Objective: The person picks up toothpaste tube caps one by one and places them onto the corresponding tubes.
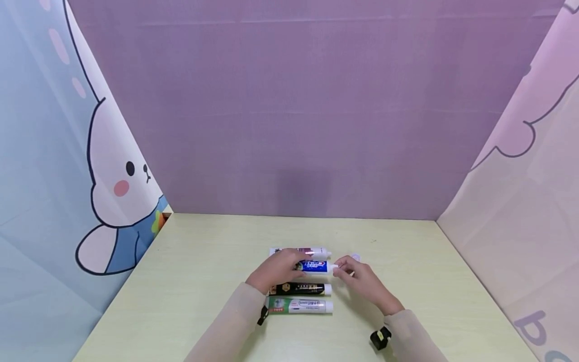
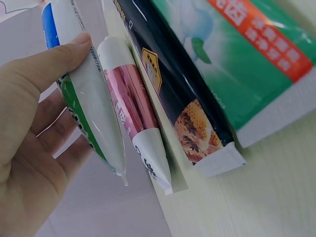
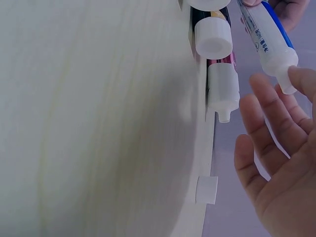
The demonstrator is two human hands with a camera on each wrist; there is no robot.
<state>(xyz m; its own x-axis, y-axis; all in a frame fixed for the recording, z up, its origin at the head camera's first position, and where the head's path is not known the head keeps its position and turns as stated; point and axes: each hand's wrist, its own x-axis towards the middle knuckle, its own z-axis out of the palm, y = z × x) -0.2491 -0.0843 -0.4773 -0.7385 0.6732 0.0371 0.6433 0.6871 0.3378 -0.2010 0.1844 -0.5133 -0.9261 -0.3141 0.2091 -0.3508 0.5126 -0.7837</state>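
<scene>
My left hand [image 1: 279,269] holds a blue and white toothpaste tube [image 1: 315,266], thumb on one side and fingers behind it in the left wrist view. The tube's narrow white tip [image 3: 285,81] points right. My right hand [image 1: 362,281] pinches at that tip with thumb and forefinger; its other fingers are spread and loosely bent in the right wrist view. Just beyond lies a white and pink toothpaste tube [image 2: 131,96], its thin nozzle [image 3: 224,116] bare. A white cap [image 3: 206,190] rests on the table past that nozzle.
Nearer to me, a black toothpaste tube [image 1: 300,288] and a green and white toothpaste tube [image 1: 307,305] lie parallel, white caps to the right. The pale wooden table [image 1: 217,251] ends at a purple back panel [image 1: 289,125]. Printed cloths hang at both sides.
</scene>
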